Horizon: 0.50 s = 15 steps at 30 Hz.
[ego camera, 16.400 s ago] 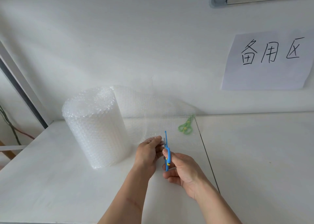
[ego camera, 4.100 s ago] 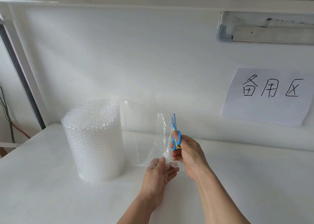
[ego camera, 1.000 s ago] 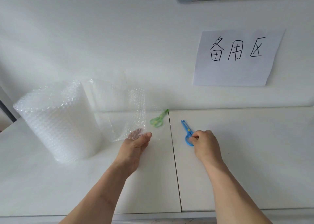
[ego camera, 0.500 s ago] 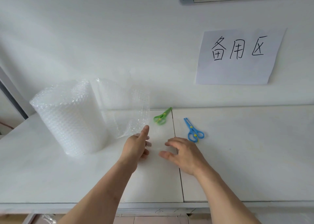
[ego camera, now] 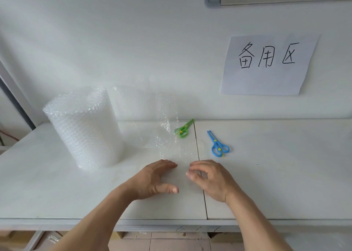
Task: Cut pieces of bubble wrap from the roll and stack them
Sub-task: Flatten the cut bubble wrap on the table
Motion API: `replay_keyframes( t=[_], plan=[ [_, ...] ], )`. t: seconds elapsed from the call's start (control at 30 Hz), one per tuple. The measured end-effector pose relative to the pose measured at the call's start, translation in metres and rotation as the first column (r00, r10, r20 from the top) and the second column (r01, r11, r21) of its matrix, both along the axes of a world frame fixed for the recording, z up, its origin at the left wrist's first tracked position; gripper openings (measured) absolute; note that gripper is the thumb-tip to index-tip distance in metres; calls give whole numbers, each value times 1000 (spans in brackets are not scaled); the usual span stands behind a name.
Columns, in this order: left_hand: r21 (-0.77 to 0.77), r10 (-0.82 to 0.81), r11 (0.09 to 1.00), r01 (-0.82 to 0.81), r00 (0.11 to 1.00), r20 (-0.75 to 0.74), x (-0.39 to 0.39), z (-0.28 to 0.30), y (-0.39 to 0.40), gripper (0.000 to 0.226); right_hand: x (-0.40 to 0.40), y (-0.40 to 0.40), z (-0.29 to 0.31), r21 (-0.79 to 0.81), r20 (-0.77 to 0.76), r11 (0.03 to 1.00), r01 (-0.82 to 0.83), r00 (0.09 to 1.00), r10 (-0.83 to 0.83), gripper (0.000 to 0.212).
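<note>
Honestly the cut piece of bubble wrap (ego camera: pixel 179 151) is barely visible, clear plastic lying flat across the seam mid-worktop (ego camera: pixel 276 174), its edges hard to trace. The roll (ego camera: pixel 83 128) stands upright toward the back left corner, a loose flap trailing right. Green scissors (ego camera: pixel 182 130) sit near the back edge, blue scissors (ego camera: pixel 218 146) just right of the seam; right half of the worktop has room. Left hand (ego camera: pixel 152 180) lies relaxed, fingers extended; right hand (ego camera: pixel 209 178) is curled, can't tell if it's pinching the sheet.
</note>
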State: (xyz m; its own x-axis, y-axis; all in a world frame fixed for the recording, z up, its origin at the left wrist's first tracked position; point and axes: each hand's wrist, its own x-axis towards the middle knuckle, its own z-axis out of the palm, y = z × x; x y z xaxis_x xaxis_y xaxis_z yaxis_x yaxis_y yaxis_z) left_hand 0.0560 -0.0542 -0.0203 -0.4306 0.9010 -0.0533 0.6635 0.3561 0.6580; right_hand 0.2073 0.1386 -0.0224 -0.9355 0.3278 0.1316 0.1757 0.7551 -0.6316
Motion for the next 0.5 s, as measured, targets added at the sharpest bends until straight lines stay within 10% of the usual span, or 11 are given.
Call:
replay_keyframes(
  t=[0.23, 0.5],
  plan=[
    [184, 8, 981, 52, 951, -309, 3, -18, -13, 52, 14, -8, 1, -171, -55, 985, -7, 998, -2, 43],
    [292, 232, 914, -280, 954, 190, 16, -5, -30, 24, 26, -7, 9, -300, 22, 951, -70, 997, 80, 70]
  ],
)
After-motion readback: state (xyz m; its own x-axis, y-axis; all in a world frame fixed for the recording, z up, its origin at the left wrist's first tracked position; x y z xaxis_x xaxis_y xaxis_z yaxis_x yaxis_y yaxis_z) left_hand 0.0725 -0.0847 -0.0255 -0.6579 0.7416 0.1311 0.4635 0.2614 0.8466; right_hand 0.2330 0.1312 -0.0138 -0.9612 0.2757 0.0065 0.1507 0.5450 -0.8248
